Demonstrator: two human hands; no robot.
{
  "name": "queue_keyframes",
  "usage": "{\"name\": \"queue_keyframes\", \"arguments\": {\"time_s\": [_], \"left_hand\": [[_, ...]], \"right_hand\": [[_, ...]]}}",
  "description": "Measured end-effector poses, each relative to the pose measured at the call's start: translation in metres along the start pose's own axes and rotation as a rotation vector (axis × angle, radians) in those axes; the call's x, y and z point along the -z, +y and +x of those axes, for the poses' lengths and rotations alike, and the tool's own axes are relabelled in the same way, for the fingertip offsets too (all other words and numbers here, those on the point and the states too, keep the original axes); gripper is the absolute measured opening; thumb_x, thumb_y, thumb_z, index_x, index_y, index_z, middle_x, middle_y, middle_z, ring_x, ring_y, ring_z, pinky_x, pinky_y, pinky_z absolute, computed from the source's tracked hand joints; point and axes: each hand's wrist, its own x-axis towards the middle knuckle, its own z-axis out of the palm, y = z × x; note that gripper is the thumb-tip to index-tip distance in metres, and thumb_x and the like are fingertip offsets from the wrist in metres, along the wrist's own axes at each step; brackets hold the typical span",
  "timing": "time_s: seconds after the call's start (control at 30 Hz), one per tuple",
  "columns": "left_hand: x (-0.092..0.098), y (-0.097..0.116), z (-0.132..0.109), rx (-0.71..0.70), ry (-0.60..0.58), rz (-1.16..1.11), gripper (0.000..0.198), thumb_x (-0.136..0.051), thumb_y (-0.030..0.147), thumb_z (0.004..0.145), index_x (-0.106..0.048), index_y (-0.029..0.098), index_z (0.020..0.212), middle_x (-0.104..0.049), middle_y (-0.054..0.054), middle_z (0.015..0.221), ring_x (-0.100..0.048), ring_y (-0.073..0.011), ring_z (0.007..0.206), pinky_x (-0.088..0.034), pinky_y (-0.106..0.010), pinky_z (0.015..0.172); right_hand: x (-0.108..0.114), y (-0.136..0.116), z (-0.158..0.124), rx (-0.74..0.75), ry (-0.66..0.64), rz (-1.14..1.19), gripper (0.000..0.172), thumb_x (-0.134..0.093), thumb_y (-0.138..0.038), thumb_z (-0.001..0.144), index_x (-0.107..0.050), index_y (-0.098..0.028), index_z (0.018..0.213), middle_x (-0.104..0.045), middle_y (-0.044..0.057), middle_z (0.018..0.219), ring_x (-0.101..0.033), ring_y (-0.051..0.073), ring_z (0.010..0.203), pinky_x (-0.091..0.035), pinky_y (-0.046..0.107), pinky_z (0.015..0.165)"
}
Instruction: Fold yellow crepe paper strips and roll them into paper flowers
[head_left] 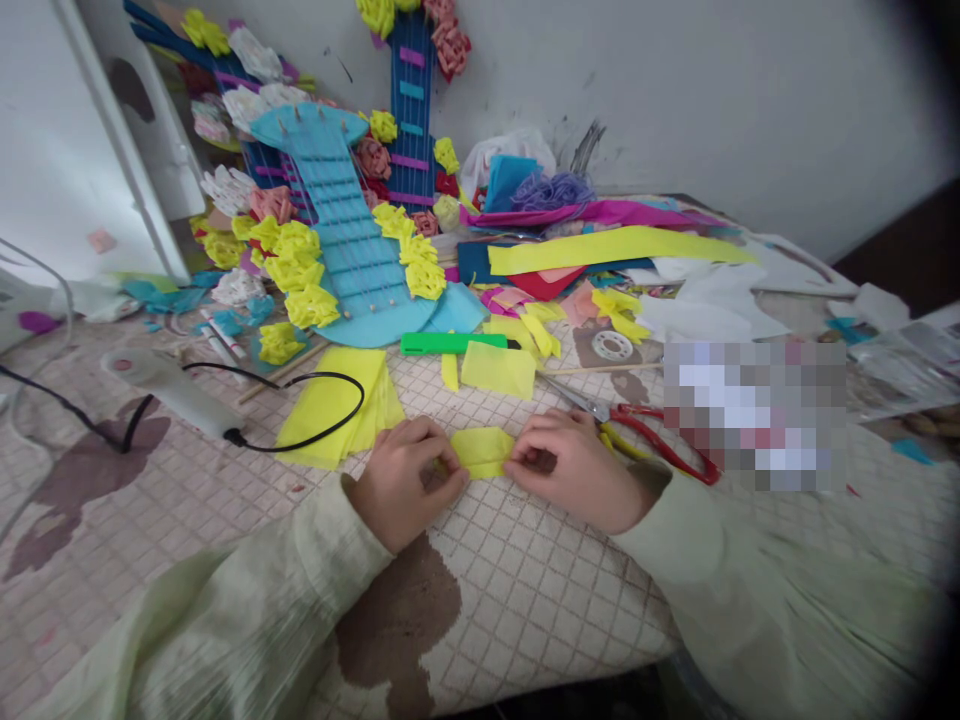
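A small piece of yellow crepe paper (482, 450) lies on the table between my hands, its near edge folded over in a narrow strip. My left hand (411, 478) pinches its left end between thumb and fingers. At the right end, my right hand (581, 465) pinches it the same way. Just left of my left hand is a fanned stack of yellow sheets (334, 405). Beyond the held piece lie another yellow rectangle (499, 370) and a green utility knife (454, 344). Scissors with red handles (667, 440) rest beside my right hand.
A glue gun (169, 390) with a looping black cord lies at left. Behind stands a light blue stringed board (360, 255) decorated with yellow paper flowers (292, 265). Coloured strips such as a long yellow one (615, 248) pile at the back right. A white spool (613, 345) sits nearer.
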Motion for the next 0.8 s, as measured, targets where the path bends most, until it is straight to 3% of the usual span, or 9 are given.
{"name": "queue_keyframes", "arguments": {"time_s": [0.43,0.8], "left_hand": [[0.0008,-0.0011,0.0000,-0.018,0.009,-0.058,0.006,-0.055,0.018,0.069,-0.054,0.017,0.063,-0.053,-0.002,0.073,-0.052,-0.0175,0.074,-0.042,-0.033,0.067],[-0.0015,0.0006,-0.0013,-0.013,0.011,0.024,0.009,-0.055,0.018,0.067,-0.053,0.017,0.059,-0.052,-0.002,0.076,-0.052,-0.0182,0.075,-0.041,-0.035,0.068]], "right_hand": [[0.0003,-0.0004,0.0014,-0.012,-0.010,-0.015,0.015,-0.060,-0.022,0.067,-0.055,-0.018,0.053,-0.057,-0.004,0.059,-0.050,0.013,0.066,-0.028,0.032,0.071],[-0.0012,-0.0007,0.0032,-0.010,0.007,-0.019,0.016,-0.059,-0.020,0.064,-0.053,-0.018,0.050,-0.056,-0.004,0.056,-0.049,0.012,0.063,-0.029,0.033,0.071]]}}
